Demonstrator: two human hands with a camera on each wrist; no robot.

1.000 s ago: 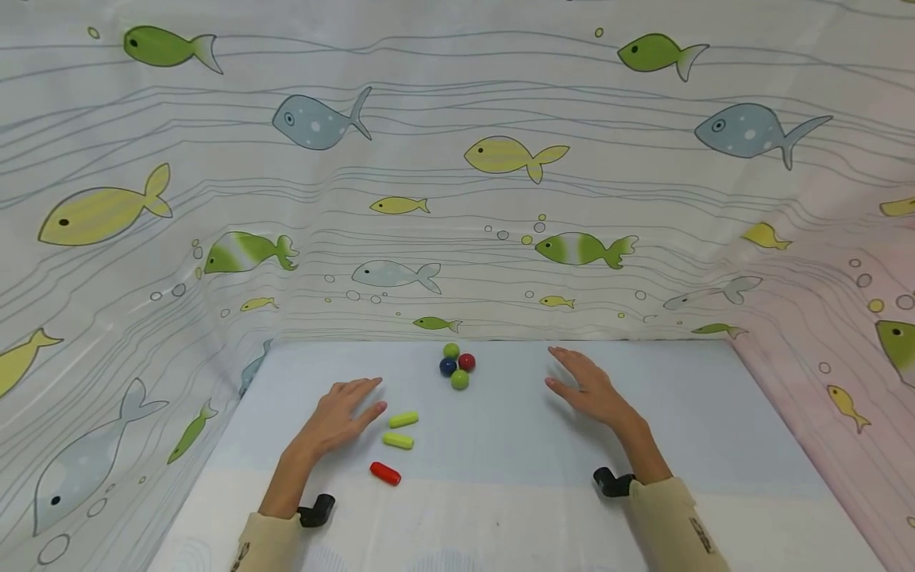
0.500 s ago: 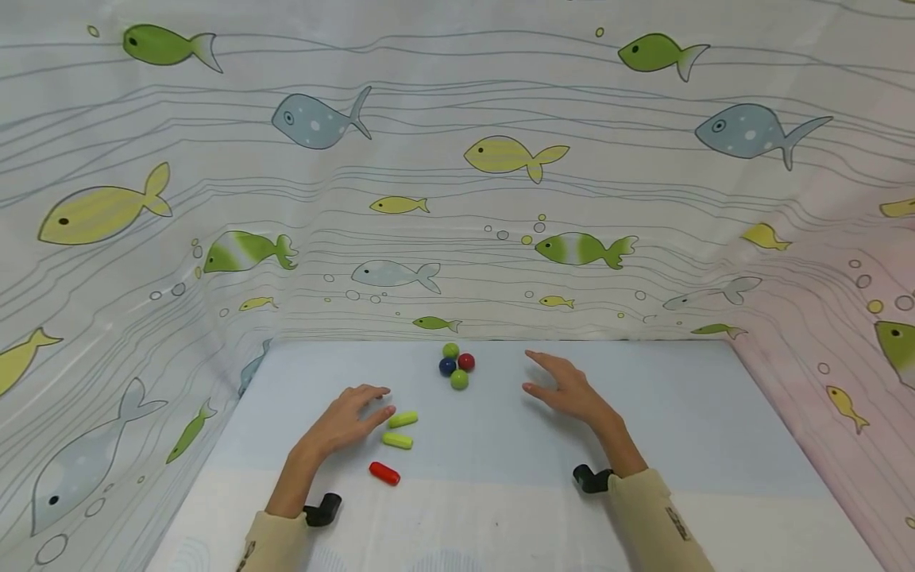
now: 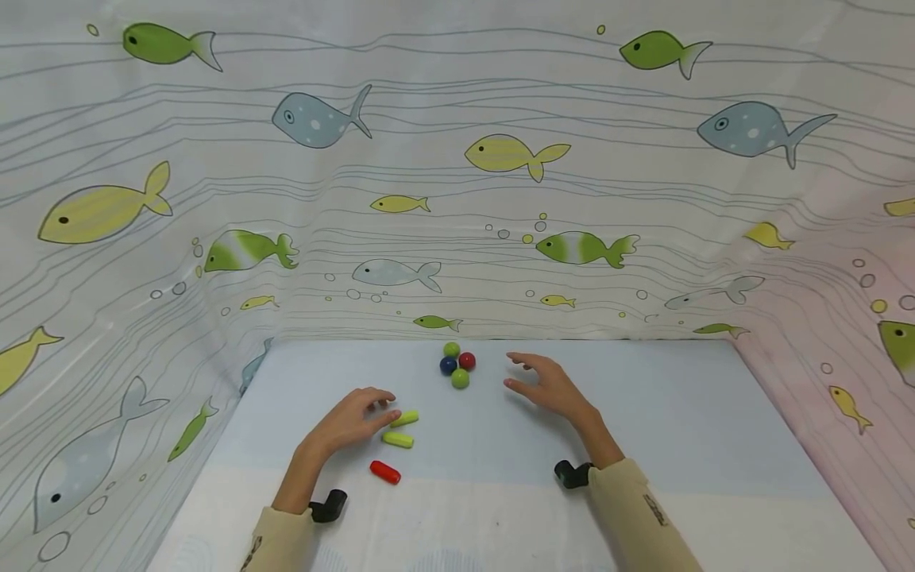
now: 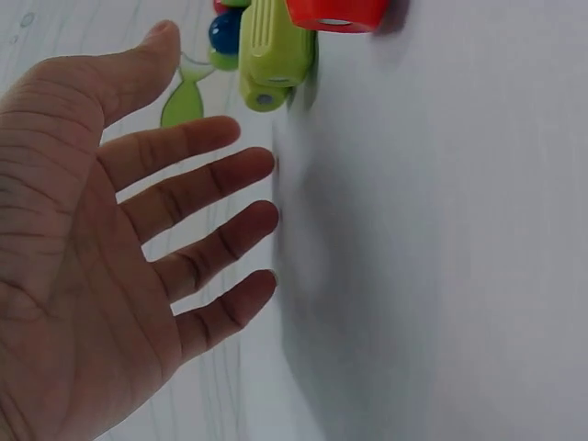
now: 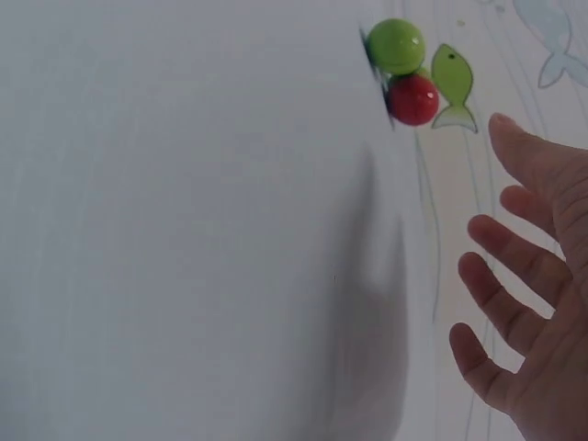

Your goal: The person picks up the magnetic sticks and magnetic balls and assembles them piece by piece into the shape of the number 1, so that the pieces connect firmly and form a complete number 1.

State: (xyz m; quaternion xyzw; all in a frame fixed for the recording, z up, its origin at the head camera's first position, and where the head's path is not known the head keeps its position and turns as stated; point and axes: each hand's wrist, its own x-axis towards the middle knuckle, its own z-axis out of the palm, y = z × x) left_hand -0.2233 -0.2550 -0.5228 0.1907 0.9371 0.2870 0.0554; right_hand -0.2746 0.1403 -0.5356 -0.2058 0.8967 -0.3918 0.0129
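Two yellow-green ribbed cylinders lie on the table, a far one [image 3: 409,417] and a near one [image 3: 397,439]. My left hand [image 3: 352,419] hovers just left of them, fingers relaxed and holding nothing; its thumb overlaps the far cylinder's left end in the head view. Closer to me lies a red cylinder [image 3: 385,472]. At the back sits a cluster of balls: a dark blue ball [image 3: 448,365], a red ball [image 3: 467,361], a far green ball [image 3: 452,349] and a near green ball [image 3: 460,379]. Right of this cluster my right hand [image 3: 549,384] hangs in the air with nothing in it.
A pale cloth covers the table [image 3: 643,421]. Behind it and on both sides rises a curtain [image 3: 457,103] printed with fish. A black wrist camera [image 3: 329,506] sits at the left wrist, another black camera [image 3: 573,474] at the right.
My right hand has moved left towards the balls. My left hand has shifted slightly right and nearer to the yellow-green cylinders, its fingers bending a little more. The balls and cylinders have stayed put.
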